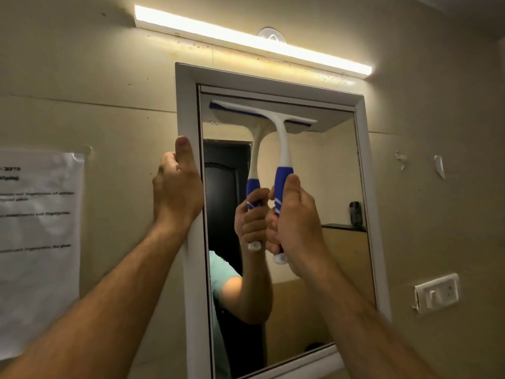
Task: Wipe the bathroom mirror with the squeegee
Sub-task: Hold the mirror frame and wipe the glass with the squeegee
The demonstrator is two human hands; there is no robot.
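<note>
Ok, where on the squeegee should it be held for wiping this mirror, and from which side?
Hold the squeegee by its blue lower handle, coming from below. The blade sits flat across the top of the mirror and the handle hangs straight down. The right hand already grips it there, thumb up along the handle, which suits a downward pull. The left hand grips the mirror's frame.

Item count, bathroom wall at the mirror.

One mirror [314, 214] at centre, in one white frame [188, 110]. One squeegee [276, 127] on the glass toward 12 o'clock, with one reflection of it beside it. Two hands: one left hand [177, 187] at 9 o'clock of the mirror, one right hand [296, 222] at centre. One tube light [254, 41] at 12 o'clock. One printed paper sheet [38, 242] at 9 o'clock. One switch plate [437, 292] at 4 o'clock. Two torn tape scraps [439, 166] at 3 o'clock.
</note>
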